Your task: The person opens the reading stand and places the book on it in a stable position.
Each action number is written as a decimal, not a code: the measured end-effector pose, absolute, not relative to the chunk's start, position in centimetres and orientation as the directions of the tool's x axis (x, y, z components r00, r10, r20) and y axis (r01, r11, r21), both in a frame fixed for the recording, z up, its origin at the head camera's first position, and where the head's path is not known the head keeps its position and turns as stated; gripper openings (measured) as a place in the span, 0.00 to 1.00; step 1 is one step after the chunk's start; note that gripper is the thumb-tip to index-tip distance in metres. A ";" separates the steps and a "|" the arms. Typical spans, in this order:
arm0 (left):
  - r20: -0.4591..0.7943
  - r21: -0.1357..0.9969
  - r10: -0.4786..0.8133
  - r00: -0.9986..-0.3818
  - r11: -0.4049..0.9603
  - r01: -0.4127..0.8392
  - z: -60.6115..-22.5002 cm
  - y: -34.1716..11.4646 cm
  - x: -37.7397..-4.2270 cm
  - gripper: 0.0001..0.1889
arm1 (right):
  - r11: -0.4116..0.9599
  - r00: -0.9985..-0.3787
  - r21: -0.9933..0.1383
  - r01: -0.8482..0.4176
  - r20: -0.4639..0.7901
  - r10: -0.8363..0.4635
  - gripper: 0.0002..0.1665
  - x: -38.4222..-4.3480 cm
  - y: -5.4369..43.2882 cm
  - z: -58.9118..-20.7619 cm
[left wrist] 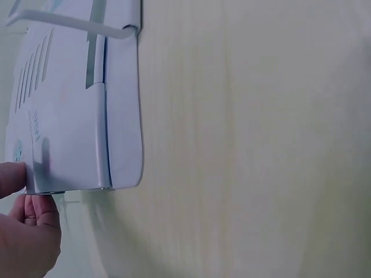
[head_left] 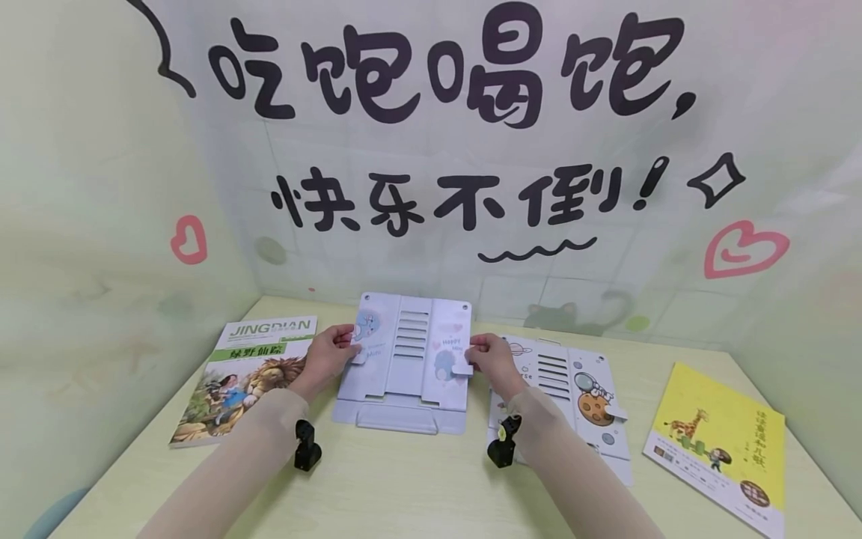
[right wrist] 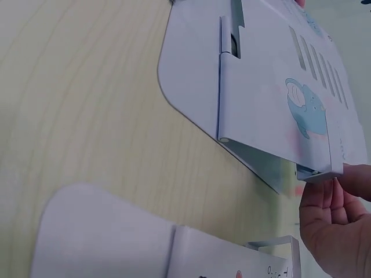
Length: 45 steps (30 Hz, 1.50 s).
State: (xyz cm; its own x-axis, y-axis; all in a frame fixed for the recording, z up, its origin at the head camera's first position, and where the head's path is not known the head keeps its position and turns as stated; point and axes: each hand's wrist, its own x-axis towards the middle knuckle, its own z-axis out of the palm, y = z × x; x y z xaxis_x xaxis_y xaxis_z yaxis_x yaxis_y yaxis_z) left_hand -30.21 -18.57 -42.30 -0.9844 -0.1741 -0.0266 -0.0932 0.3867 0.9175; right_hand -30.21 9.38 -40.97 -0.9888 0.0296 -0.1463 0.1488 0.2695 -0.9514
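A white folding book stand point(head_left: 407, 378) with blue cartoon prints stands at the middle of the table, its slotted back panel raised at a slant from its base plate. My left hand point(head_left: 328, 358) pinches the panel's left edge between thumb and fingers. On the opposite edge, beside a small page clip, my right hand point(head_left: 494, 359) grips the panel. The right wrist view shows the thumb in front and the curled fingers point(right wrist: 327, 200) behind, with a gap between panel and base. In the left wrist view the lower ledge point(left wrist: 75, 23) juts forward.
A second book stand point(head_left: 595, 408) with space prints lies right of the first, partly under my right forearm. A lion-cover book point(head_left: 236, 382) lies at left, a yellow book point(head_left: 723, 442) at right. A printed curtain point(head_left: 431, 254) hangs behind the table.
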 end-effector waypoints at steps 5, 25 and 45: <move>0.000 0.915 -0.197 -0.980 0.396 -0.079 -42.2 -18.5 -30.0 0.21 | 0.228 -0.989 -0.962 0.149 -0.140 0.053 0.15 -30.2 9.3 -41.0; 0.054 0.952 -0.248 -0.967 0.304 -0.025 -41.3 -19.2 -29.0 0.17 | 0.149 -0.999 -0.988 0.030 -0.024 0.045 0.11 -29.2 9.5 -40.9; 0.037 0.970 -0.165 -0.986 0.241 -0.004 -39.5 -19.9 -27.8 0.16 | 0.091 -0.996 -0.994 -0.062 0.067 0.053 0.09 -27.9 9.5 -40.8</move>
State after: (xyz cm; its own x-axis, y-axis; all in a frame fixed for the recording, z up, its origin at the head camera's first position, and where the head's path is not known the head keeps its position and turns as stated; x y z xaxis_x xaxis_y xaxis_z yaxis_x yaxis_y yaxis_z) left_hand -27.83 -19.88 -39.54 -0.9857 -0.1645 0.0367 -0.0041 0.2412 0.9705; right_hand -27.90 9.53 -40.79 -0.9963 0.0535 0.0674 -0.0624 0.0906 -0.9939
